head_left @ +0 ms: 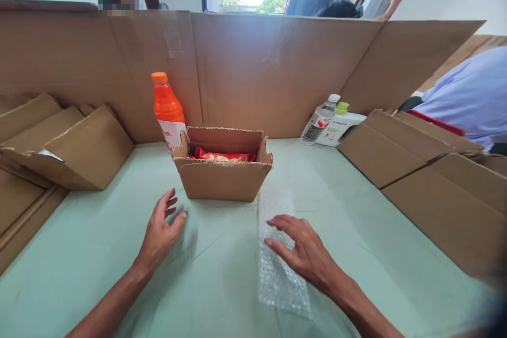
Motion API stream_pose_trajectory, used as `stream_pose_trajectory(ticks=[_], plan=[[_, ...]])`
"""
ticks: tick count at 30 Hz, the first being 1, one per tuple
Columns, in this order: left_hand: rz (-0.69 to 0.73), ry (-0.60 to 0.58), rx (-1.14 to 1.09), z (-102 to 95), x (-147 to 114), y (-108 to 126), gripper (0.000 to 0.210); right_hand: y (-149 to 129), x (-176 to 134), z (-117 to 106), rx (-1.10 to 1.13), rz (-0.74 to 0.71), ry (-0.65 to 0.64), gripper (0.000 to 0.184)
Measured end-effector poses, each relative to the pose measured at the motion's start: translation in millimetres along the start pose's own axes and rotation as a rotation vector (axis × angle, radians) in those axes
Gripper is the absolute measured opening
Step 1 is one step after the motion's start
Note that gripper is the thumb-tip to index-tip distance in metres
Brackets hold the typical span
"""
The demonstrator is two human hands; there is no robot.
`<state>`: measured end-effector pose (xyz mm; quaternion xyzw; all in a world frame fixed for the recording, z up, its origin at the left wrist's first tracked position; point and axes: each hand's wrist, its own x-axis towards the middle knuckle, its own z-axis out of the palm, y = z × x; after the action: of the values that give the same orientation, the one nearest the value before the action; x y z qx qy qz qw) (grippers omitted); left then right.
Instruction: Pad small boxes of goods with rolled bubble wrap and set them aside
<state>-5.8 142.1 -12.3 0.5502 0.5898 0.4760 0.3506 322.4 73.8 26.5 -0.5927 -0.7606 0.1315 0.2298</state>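
Observation:
In front of me stands an open cardboard box [224, 182] with red packaged snacks [227, 157] inside; how deep they go is hidden by its front wall. My left hand [164, 224] hovers near the box's lower left corner, fingers apart and holding nothing. A flat strip of bubble wrap [281, 280] lies on the pale green table [222, 285], to the right of the box's front. Over that strip is my right hand [299, 245], fingers spread, with nothing in it; whether it touches the wrap I cannot tell.
Behind the box stands an orange bottle [168, 108]. A clear water bottle [319, 119] and a white pouch with a green cap [340, 125] lean at the back right. Cardboard boxes flank both sides [91, 153]; a tall cardboard panel [269, 74] closes the back. People are beyond it.

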Motion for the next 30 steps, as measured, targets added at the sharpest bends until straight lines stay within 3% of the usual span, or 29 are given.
stream_pose_trajectory(ticks=[3, 7, 10, 17, 21, 24, 27, 30], plan=[[0.045, 0.019, -0.064, 15.9, 24.7, 9.4, 0.067, -0.9, 40.9, 7.6, 0.190, 0.134, 0.061, 0.043], [0.072, 0.019, -0.106, 38.7, 48.3, 13.6, 0.057, 6.3, 98.3, 21.6, 0.347, 0.184, 0.107, 0.048], [0.069, 0.032, -0.107, 46.7, 59.2, 11.3, 0.052, 15.7, 113.0, 24.6, 0.375, 0.189, 0.117, 0.049], [0.000, 0.053, -0.056, 33.8, 48.1, -1.7, 0.054, 53.2, 55.0, 13.8, 0.261, 0.195, 0.097, 0.053], [0.022, 0.072, -0.016, 32.7, 42.3, 3.5, 0.058, 64.5, 25.6, 16.6, 0.108, 0.116, 0.106, 0.046], [0.068, 0.057, 0.024, 36.7, 19.7, 11.0, 0.061, 68.3, 13.0, 16.3, 0.011, 0.061, 0.137, 0.039], [0.288, -0.126, 0.185, 43.4, -32.0, 18.5, 0.051, 72.0, 6.4, 15.4, -0.060, 0.070, 0.146, 0.037], [0.658, -0.529, 0.363, 59.5, -87.8, 30.1, 0.044, 74.2, 10.8, 20.1, -0.113, 0.088, 0.132, 0.037]])
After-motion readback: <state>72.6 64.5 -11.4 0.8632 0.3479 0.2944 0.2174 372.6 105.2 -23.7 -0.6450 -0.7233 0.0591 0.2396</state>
